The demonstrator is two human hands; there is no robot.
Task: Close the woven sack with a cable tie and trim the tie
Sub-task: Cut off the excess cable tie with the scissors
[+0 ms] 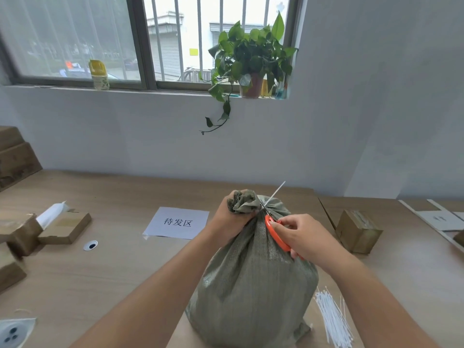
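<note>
A full grey-green woven sack (253,285) stands upright on the wooden table (100,272) in front of me. My left hand (231,217) grips its bunched neck just below the gathered top. A white cable tie (275,193) circles the neck, and its loose tail sticks up to the right. My right hand (303,237) holds orange-handled scissors (276,234), their dark blades set at the base of the tail, right by the neck.
A bundle of spare white cable ties (332,320) lies at the sack's right foot. A small cardboard box (357,231) sits to the right, several boxes (62,227) to the left. A paper sign (177,222) lies behind the sack.
</note>
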